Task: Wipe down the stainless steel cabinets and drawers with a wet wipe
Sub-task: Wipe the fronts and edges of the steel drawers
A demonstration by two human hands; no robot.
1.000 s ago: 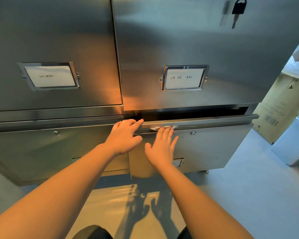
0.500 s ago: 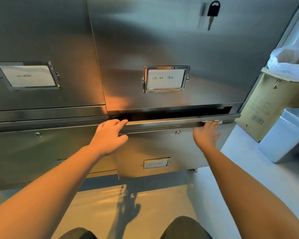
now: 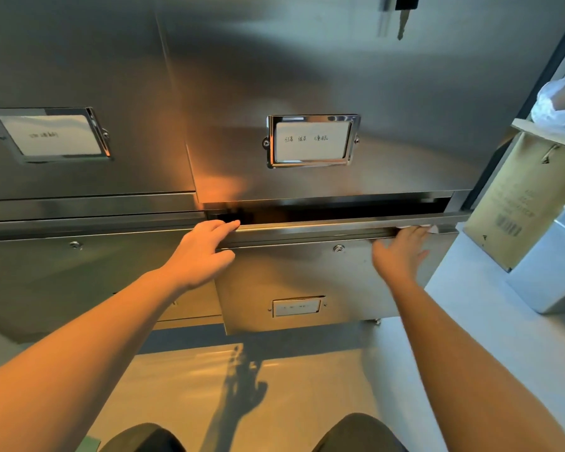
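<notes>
The lower right drawer (image 3: 323, 275) of the stainless steel cabinet (image 3: 307, 76) stands pulled out a little, a dark gap showing above its top rail (image 3: 313, 228). The right hand (image 3: 400, 256) lies flat and spread near the rail's right end, fingertips pressing a wet wipe (image 3: 433, 228) against the lip; only a small white corner of the wipe shows past the fingers. The left hand (image 3: 203, 252) rests with fingers loosely extended over the rail's left end, holding nothing, apparently steadying the drawer. The wipe looks thin, limp and damp, so it should bunch or slide out unless pinned under flat fingers rather than pinched at an edge. The steel is smooth, hard and likely slick when wet; the drawer probably rolls easily, so bracing it at the rail makes sense. The folded lip may be sharp underneath, which favours pressing from on top. A label holder (image 3: 312, 140) sits on the door above.
</notes>
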